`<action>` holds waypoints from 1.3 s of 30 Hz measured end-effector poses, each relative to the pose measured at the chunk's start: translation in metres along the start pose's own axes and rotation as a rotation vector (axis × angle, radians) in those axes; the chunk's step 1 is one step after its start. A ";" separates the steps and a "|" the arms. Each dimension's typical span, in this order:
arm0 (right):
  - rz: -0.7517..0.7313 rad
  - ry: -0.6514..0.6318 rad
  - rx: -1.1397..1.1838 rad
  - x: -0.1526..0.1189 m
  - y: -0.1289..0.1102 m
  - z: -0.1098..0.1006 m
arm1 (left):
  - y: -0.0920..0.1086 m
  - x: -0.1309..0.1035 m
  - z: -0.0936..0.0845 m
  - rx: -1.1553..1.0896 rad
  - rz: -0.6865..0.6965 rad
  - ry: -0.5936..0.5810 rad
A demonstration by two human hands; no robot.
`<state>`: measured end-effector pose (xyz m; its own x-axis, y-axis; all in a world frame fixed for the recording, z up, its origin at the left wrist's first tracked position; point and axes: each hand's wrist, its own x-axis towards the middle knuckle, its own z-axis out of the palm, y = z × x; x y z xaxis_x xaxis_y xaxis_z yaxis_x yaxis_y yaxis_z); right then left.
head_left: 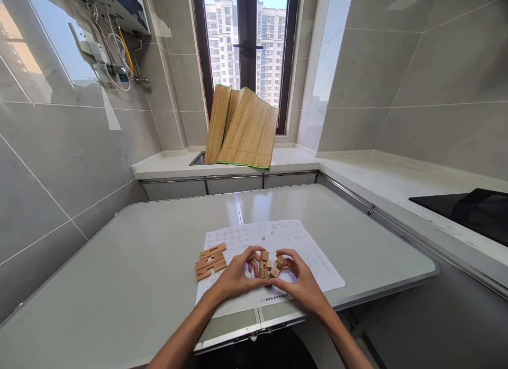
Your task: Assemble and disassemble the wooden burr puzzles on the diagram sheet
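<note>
Several small notched wooden blocks are between my two hands, over the lower part of a printed paper sheet. My left hand (243, 271) grips the left block group (264, 265) between thumb and fingers. In my right hand (297, 276) is a tilted wooden block (277, 269), pinched by thumb and fingertips and close against the left group; whether they interlock is too small to tell. Flat slotted wooden pieces (211, 261) lie to the left of my left hand, partly on the sheet (317, 263). The sheet bears small diagrams and text.
The white folding table (138, 273) extends around the sheet, its near edge by my forearms. Beyond it, a folded bamboo mat (252, 131) stands on the counter (345, 165). A black cooktop (468, 213) is at the right.
</note>
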<state>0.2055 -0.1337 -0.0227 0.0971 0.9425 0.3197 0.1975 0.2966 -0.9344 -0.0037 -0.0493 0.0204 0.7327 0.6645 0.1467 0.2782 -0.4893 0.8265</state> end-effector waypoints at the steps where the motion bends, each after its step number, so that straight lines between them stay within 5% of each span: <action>1: -0.013 0.008 -0.024 0.003 0.000 0.005 | 0.001 0.000 0.000 -0.012 -0.001 -0.006; 12: 0.105 0.001 0.249 0.007 0.005 0.014 | 0.006 -0.002 0.000 -0.016 -0.008 0.059; 39: 0.212 -0.051 0.211 0.006 0.002 0.018 | 0.009 -0.007 0.006 -0.018 0.029 0.009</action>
<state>0.1894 -0.1245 -0.0255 0.0643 0.9918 0.1106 -0.0292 0.1126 -0.9932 -0.0027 -0.0612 0.0233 0.7346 0.6554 0.1755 0.2460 -0.4984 0.8313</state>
